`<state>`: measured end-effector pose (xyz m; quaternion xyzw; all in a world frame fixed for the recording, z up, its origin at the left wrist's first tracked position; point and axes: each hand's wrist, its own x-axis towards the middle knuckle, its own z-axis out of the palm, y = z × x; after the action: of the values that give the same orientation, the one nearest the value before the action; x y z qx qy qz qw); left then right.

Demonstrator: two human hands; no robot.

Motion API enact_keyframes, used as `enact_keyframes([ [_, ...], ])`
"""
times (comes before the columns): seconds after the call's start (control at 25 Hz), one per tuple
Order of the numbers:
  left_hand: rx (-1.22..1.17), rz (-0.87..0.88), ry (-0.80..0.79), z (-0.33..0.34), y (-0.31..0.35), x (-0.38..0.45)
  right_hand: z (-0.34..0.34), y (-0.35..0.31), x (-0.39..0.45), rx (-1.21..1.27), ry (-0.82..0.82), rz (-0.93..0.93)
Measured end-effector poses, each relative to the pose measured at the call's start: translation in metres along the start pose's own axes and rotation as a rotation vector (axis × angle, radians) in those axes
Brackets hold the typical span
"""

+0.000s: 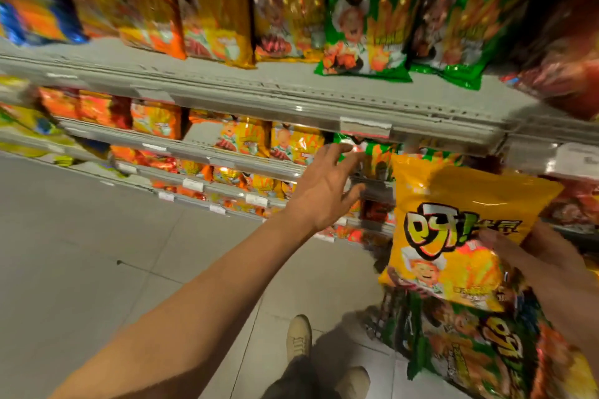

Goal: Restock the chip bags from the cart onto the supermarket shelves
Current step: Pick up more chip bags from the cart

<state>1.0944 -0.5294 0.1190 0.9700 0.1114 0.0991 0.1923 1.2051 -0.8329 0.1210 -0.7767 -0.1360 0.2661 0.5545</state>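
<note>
We hold a yellow chip bag (453, 236) in our right hand (531, 256), our spread, empty left hand (324, 191) reaching toward the second shelf (259, 104), probably clearing a slot before placing it.

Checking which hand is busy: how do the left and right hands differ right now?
The left hand is open, fingers spread, reaching toward the green bags on the shelf; the right hand grips the yellow chip bag. The left is stretched far forward; the right stays near the body. Both are bare.
</note>
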Motion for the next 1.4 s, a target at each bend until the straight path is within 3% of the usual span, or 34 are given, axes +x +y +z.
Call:
enact_keyframes([
  [0.16, 0.063, 0.025, 0.076, -0.032, 0.013, 0.017, -0.022, -0.042, 0.003, 0.016, 0.050, -0.060],
  [0.4, 0.251, -0.155, -0.160, -0.045, 0.019, 0.046, -0.032, -0.080, 0.006, 0.070, 0.070, -0.116],
  [0.6, 0.281, -0.028, 0.085, -0.060, 0.020, 0.065, -0.025, -0.101, 0.018, 0.080, 0.100, -0.113],
  [0.76, 0.408, -0.066, -0.235, -0.063, 0.014, 0.076, -0.015, -0.116, 0.035, 0.148, 0.131, -0.091],
  [0.84, 0.447, -0.059, -0.287, -0.058, 0.010, 0.073, -0.010, -0.122, 0.045, 0.180, 0.167, -0.088],
  [1.16, 0.453, -0.030, -0.335, -0.063, 0.007, 0.076, 0.002, -0.165, 0.098, 0.297, 0.247, -0.108],
  [1.28, 0.335, -0.009, -0.314, -0.074, -0.004, 0.075, 0.018, -0.183, 0.118, 0.224, 0.239, -0.074],
  [1.4, 0.172, -0.085, -0.244, -0.095, -0.034, 0.069, 0.048, -0.200, 0.139, 0.321, 0.212, -0.071],
])
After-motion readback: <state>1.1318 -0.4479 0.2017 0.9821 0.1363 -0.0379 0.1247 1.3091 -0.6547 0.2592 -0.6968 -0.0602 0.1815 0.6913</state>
